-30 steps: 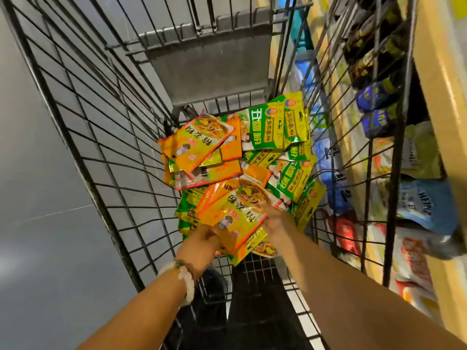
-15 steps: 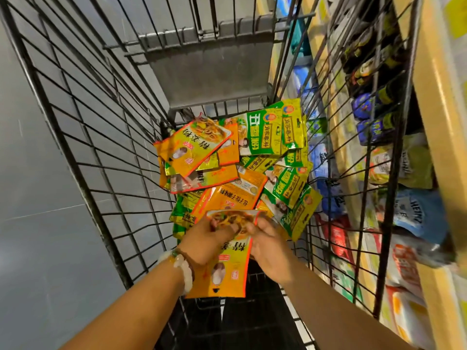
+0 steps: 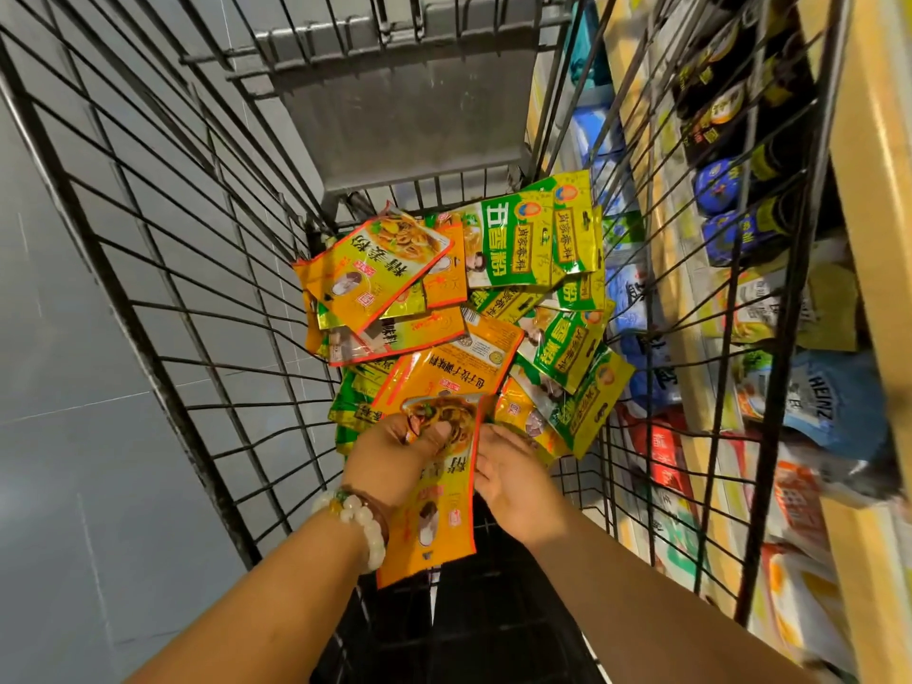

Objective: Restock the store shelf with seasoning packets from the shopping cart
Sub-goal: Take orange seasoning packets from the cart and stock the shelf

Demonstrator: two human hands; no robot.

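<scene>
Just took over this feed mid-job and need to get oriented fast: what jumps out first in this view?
A heap of orange and green seasoning packets lies at the far end of the wire shopping cart. Nearer the camera, the left hand, a bead bracelet on its wrist, grips one orange packet by its top, with the right hand open just beside it. Stocked store shelves show through the cart's right wall.

Orange seasoning packet (image 3: 434, 506) hangs lengthwise above the shopping cart (image 3: 197, 269) floor, top edge pinched, food picture uppermost. Pile of seasoning packets (image 3: 474, 313), orange and green, lies overlapped and tilted at the cart's far end. Count uncertain, perhaps fifteen.
</scene>
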